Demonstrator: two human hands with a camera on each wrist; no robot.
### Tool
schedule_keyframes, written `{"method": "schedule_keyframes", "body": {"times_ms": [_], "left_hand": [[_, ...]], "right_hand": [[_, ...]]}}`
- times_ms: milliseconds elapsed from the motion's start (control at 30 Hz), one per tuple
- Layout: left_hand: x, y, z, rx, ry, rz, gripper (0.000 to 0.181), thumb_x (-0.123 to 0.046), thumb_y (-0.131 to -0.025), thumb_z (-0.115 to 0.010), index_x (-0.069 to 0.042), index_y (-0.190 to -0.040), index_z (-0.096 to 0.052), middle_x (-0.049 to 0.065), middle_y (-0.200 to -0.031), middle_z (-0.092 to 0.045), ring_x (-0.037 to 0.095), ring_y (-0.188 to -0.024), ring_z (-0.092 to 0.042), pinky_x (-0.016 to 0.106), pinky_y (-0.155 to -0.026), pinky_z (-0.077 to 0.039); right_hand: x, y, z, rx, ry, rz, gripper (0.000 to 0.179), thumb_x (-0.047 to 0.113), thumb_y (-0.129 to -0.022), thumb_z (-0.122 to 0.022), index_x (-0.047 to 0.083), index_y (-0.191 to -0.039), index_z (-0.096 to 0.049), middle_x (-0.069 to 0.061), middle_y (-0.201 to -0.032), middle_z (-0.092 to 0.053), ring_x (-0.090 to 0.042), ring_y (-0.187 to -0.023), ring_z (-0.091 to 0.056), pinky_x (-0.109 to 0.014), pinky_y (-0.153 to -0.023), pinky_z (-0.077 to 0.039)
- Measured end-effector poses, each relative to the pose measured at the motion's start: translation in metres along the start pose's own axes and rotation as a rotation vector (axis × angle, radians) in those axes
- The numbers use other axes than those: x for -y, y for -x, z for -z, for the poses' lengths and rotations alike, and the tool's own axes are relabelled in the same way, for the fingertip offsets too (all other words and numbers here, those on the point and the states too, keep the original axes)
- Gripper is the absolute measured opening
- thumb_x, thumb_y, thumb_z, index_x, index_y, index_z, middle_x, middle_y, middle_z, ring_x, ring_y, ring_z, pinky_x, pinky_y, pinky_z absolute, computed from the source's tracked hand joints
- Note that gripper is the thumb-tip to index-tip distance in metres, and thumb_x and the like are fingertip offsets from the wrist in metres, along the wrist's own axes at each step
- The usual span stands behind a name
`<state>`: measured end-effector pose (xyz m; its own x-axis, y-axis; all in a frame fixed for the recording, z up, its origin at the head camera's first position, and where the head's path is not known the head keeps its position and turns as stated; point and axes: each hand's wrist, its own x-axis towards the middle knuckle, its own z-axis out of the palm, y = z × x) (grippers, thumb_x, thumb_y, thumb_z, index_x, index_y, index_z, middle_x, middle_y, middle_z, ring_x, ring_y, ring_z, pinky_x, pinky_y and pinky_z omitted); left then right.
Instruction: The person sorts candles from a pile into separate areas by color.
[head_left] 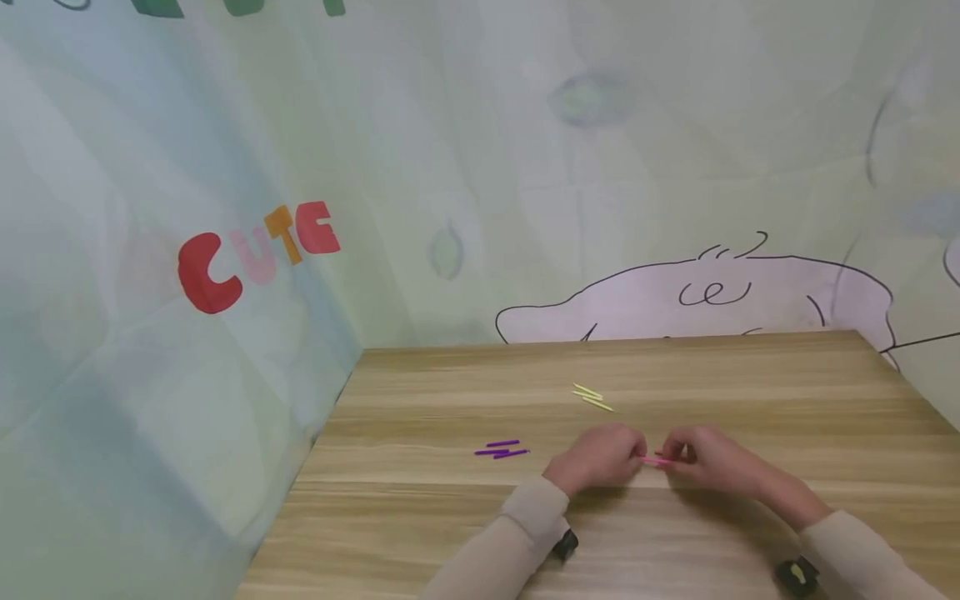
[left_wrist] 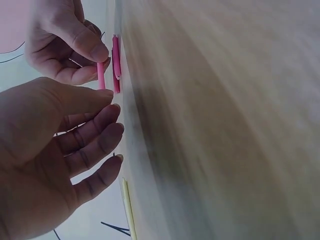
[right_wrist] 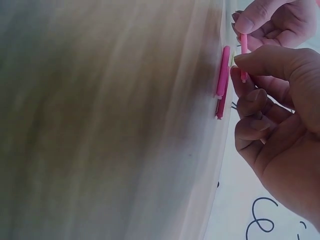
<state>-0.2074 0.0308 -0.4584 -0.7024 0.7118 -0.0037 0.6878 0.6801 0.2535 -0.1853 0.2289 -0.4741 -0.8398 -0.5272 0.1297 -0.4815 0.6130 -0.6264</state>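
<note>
A thin pink candle (right_wrist: 244, 44) is held between both hands, just over the wooden table (head_left: 405, 533). My left hand (head_left: 603, 455) pinches one end between thumb and index finger, its other fingers loosely bent in the left wrist view. My right hand (head_left: 708, 458) pinches the candle toward its other end with thumb and fingertip, the remaining fingers curled. Beside the hands, two more pink candles (right_wrist: 223, 72) lie close together on the table, one partly behind the other. In the head view, the right hand mostly covers them.
Several thin yellow candles (head_left: 597, 404) lie farther back on the table, beyond the left hand. A few purple candles (head_left: 491, 452) lie to the left of that hand. Behind the table hangs a printed cloth backdrop (head_left: 465, 167).
</note>
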Motion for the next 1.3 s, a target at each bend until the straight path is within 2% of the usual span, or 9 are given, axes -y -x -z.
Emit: {"method": "schedule_keyframes", "body": {"times_ms": [300, 467, 867, 1133, 1300], "left_hand": [[-0.003, -0.005, -0.003, 0.011, -0.061, -0.007, 0.013, -0.018, -0.082, -0.061, -0.021, -0.07, -0.056, -0.012, -0.062, -0.046, 0.003, -0.055, -0.042, 0.017, -0.048, -0.034], [-0.006, -0.005, -0.003, 0.009, -0.047, -0.013, 0.017, -0.017, -0.082, -0.06, -0.021, -0.067, -0.054, -0.01, -0.06, -0.045, 0.003, -0.052, -0.04, 0.018, -0.046, -0.033], [-0.008, -0.011, -0.003, 0.002, -0.071, -0.002, 0.014, -0.018, -0.082, -0.06, -0.023, -0.069, -0.058, -0.014, -0.063, -0.048, 0.002, -0.055, -0.045, 0.018, -0.048, -0.036], [-0.012, -0.012, 0.0, 0.009, -0.069, -0.002, 0.013, -0.017, -0.082, -0.06, -0.022, -0.071, -0.061, -0.015, -0.064, -0.049, 0.001, -0.057, -0.045, 0.018, -0.049, -0.037], [-0.013, -0.013, 0.0, 0.009, -0.067, 0.008, 0.013, -0.017, -0.082, -0.06, -0.023, -0.07, -0.061, -0.014, -0.064, -0.049, 0.002, -0.057, -0.045, 0.018, -0.048, -0.036]], "right_hand": [[0.001, 0.002, 0.004, 0.016, -0.009, -0.017, 0.01, 0.008, -0.075, -0.069, 0.013, -0.082, -0.065, 0.009, -0.073, -0.058, -0.006, -0.06, -0.048, -0.024, -0.051, -0.042], [-0.001, 0.004, 0.004, 0.005, -0.01, -0.009, 0.009, 0.007, -0.075, -0.069, 0.013, -0.082, -0.064, 0.008, -0.071, -0.057, -0.006, -0.058, -0.049, -0.024, -0.05, -0.042], [-0.01, 0.006, 0.007, 0.012, 0.036, -0.035, 0.009, 0.01, -0.076, -0.068, 0.014, -0.084, -0.067, 0.011, -0.072, -0.058, -0.005, -0.061, -0.05, -0.024, -0.053, -0.044], [-0.011, 0.007, 0.011, 0.012, 0.012, -0.001, 0.008, 0.01, -0.076, -0.069, 0.013, -0.083, -0.067, 0.011, -0.073, -0.059, -0.005, -0.061, -0.05, -0.024, -0.052, -0.043], [-0.011, 0.008, 0.011, 0.015, 0.014, -0.008, 0.008, 0.01, -0.077, -0.068, 0.013, -0.083, -0.068, 0.01, -0.073, -0.059, -0.005, -0.06, -0.05, -0.023, -0.051, -0.042]]}}
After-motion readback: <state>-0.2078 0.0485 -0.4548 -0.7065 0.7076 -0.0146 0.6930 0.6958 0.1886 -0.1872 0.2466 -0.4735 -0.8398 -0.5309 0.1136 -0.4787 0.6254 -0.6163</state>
